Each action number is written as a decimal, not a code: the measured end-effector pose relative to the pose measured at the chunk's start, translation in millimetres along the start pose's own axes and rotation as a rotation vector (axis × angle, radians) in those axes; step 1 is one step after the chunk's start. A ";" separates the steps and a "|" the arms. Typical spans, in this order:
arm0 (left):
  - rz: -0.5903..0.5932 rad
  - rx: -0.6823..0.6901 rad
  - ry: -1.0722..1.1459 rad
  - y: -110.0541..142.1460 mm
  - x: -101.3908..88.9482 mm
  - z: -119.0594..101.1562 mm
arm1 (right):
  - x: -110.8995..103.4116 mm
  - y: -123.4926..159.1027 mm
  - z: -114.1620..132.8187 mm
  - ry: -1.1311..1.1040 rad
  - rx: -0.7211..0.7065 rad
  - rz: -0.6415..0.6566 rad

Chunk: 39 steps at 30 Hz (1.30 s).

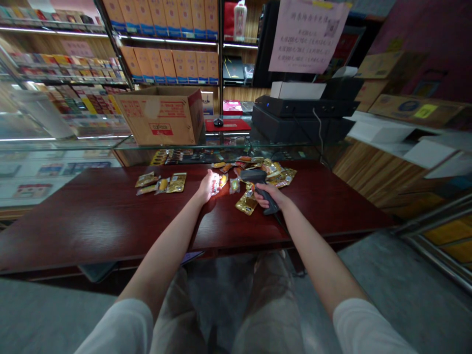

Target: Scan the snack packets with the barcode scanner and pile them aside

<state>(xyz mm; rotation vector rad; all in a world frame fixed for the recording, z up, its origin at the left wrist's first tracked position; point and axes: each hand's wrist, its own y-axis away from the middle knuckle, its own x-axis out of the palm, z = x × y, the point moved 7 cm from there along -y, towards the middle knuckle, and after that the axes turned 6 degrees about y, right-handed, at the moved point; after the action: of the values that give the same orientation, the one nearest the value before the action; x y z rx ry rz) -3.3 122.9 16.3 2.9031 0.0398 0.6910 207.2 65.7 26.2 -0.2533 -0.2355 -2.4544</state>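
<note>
My right hand is wrapped round the grip of a dark barcode scanner, its head turned to the left. Its bright light falls on a small snack packet that my left hand holds up just above the table. Under and behind the scanner lie several snack packets in a loose heap, among them a gold packet and a small clear-wrapped piece. To the left of my left hand, another gold packet rests beside a few smaller snacks.
The dark red table spans the front. Behind it, a glass counter carries an open cardboard box, a mouse and a black cash drawer. A scanner cable trails near the table's front edge. Stocked shelves stand at the back.
</note>
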 end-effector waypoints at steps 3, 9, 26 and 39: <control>-0.020 0.029 -0.079 -2.2 0.7 -0.4 | -2.3 -0.8 -0.4 -0.016 0.004 0.005; -0.167 0.396 -0.739 1.7 -12.6 -40.3 | -14.5 -3.7 -3.1 -0.035 0.013 -0.020; -0.504 0.331 -1.710 19.9 -43.8 -54.2 | -14.3 2.0 5.4 -0.067 -0.032 -0.097; 0.139 0.605 -1.638 12.8 23.5 -13.1 | -7.5 5.0 5.9 -0.027 0.001 -0.090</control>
<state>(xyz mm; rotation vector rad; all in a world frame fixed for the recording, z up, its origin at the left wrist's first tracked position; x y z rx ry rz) 11.6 113.6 40.3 2.9511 -0.1662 -1.9981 216.8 67.7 30.6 -0.2815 -0.2645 -2.5408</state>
